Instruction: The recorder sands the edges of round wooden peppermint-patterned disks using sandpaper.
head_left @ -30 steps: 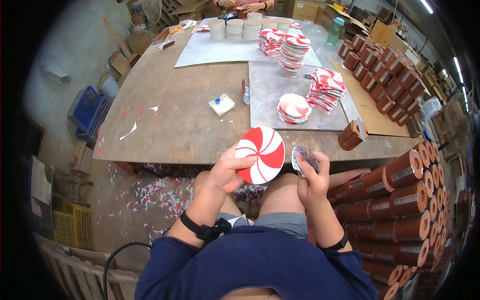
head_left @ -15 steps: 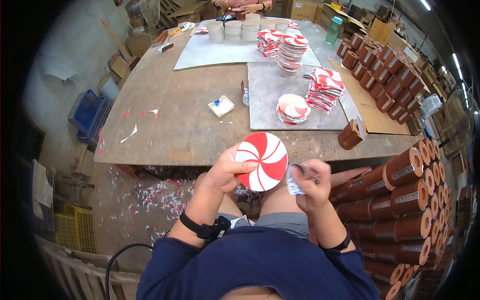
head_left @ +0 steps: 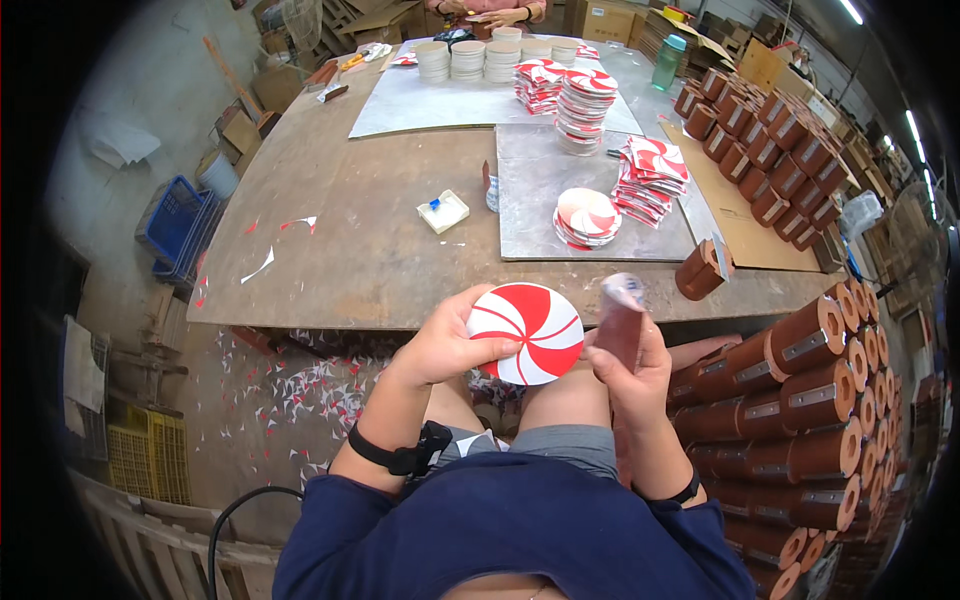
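Disc (head_left: 550, 335) sits clamped in left hand (head_left: 445, 340)

Thumb presses face, other fingers mostly hidden; disc is round, red-and-white swirled, above thighs (head_left: 565, 405). Right hand (head_left: 640, 375) clamps blurred brown-and-white strip (head_left: 620, 335) just beside. Beyond: table (head_left: 370, 270), swirl-disc pile (head_left: 587, 216) on grey board (head_left: 532, 215).

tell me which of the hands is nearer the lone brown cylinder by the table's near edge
Right. The right hand is below and left of the brown cylinder in the picture; the left hand lies farther left.
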Demonstrator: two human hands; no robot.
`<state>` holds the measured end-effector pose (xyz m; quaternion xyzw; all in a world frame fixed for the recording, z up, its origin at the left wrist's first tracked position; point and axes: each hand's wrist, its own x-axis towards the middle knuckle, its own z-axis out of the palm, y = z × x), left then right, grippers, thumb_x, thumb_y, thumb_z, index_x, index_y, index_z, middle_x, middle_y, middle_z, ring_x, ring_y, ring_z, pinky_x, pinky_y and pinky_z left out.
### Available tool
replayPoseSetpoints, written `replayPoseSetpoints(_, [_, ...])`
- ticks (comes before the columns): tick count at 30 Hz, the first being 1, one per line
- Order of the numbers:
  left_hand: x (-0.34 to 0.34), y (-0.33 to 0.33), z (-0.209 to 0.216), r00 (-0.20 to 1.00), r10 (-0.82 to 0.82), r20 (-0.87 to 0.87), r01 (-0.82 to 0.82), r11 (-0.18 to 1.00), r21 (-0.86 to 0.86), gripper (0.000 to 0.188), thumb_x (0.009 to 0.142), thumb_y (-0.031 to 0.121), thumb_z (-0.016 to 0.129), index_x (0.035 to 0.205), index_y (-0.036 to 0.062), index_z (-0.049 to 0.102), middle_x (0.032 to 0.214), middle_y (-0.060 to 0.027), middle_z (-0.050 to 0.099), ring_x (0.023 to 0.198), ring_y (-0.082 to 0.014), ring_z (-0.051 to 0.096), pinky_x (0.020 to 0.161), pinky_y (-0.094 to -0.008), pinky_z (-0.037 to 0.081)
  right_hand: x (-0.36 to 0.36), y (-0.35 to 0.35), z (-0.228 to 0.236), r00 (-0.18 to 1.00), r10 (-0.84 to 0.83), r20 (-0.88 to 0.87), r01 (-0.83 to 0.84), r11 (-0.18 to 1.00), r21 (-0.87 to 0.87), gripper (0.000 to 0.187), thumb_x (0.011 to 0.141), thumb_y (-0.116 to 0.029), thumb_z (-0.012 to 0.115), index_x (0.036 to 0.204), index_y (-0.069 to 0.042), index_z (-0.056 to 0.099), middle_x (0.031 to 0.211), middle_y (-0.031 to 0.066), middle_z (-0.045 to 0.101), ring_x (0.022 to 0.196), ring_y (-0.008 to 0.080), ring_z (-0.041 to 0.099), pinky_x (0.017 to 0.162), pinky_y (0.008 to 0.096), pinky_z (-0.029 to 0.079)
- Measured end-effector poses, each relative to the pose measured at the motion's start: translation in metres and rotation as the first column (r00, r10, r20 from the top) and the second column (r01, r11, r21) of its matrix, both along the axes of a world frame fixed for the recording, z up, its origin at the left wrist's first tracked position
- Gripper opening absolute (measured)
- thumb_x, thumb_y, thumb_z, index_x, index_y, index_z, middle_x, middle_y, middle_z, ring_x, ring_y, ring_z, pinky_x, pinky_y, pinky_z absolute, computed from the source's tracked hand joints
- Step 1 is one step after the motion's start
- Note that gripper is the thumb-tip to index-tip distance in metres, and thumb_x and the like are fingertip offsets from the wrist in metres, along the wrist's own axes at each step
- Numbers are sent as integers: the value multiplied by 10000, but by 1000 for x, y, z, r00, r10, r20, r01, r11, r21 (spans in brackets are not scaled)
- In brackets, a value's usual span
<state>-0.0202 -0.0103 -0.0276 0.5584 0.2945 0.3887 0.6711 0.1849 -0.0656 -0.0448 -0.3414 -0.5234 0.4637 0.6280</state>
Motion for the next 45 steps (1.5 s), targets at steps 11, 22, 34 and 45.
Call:
replayPoseSetpoints(11, [45, -11, -42, 729, 441, 523, -198, 868, -455, 329, 789, 34, 530, 1086, -8, 396, 1037, -131, 524, 927, -189, 543, 776, -324, 473, -31, 10, -15, 940, -311, -140, 302, 950, -81, 498, 721, 38, 593, 1176, 21, 391, 1133, 72, 456, 1032, 130, 429, 878, 264, 344])
replayPoseSetpoints(22, [35, -8, -28, 760, 313, 570, 96, 813, -575, 411, 801, 118, 518, 1163, -18, 378, 1117, -147, 491, 1020, -236, 498, 869, -364, 418, -7, 18, -3, 881, -383, 276, 276, 892, 358, 367, 710, 58, 539, 1064, -36, 526, 968, 98, 463, 812, 170, 503, 709, 252, 422])
replayPoseSetpoints(34, [30, -2, -30, 777, 235, 584, 177, 809, -560, 386, 805, 96, 497, 1156, -21, 386, 1101, -155, 500, 1000, -242, 512, 856, -359, 428, 0, 16, 10, 607, -594, 528, 222, 764, 605, 465, 570, 96, 521, 993, -83, 600, 949, 153, 451, 822, 290, 511, 720, 308, 428])
replayPoseSetpoints(45, [34, 0, -33, 758, 268, 595, 190, 782, -594, 387, 816, 114, 486, 1156, -34, 374, 1104, -166, 494, 997, -247, 513, 853, -367, 432, -15, 7, -1, 559, -659, 503, 269, 718, 642, 403, 566, 73, 557, 927, -93, 621, 931, 136, 456, 754, 275, 516, 639, 313, 446])
